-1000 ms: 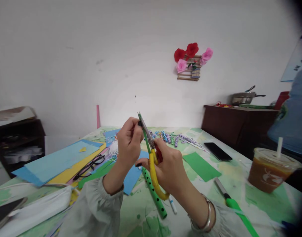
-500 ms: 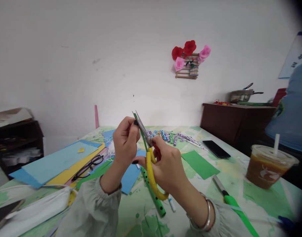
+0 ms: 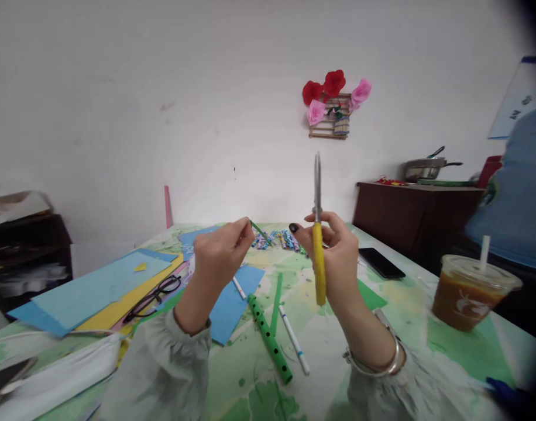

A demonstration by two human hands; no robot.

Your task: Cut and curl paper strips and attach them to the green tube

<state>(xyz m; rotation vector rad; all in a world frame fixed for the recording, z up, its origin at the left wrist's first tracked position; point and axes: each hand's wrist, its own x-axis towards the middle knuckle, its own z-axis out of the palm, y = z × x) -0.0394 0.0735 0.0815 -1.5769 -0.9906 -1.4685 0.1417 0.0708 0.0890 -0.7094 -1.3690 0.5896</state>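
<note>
My left hand [image 3: 222,248] is closed in a pinch on one end of a thin green paper strip [image 3: 261,232], which slants down to the right. Off to the right, my right hand [image 3: 340,254] grips a pair of scissors [image 3: 319,257] with yellow handles. Their blades point straight up and look closed or nearly so, seen edge-on. Below and between the hands lies a rolled green paper tube [image 3: 268,339] with black dots. Another green strip [image 3: 277,301] rests beside it, along with a white marker [image 3: 294,340]. A second marker [image 3: 239,287] lies on blue paper [image 3: 233,313].
Coloured paper sheets [image 3: 96,286] and glasses [image 3: 151,298] lie at left. Small curled paper pieces [image 3: 285,240] are heaped at the back. At right are a phone [image 3: 381,263], green paper [image 3: 371,294] and a lidded iced drink [image 3: 472,292]. A white mask [image 3: 70,374] lies front left.
My hands have moved apart. The scissors have swung right and upright, away from the strip in my left hand. A green strip now lies beside the dotted tube.
</note>
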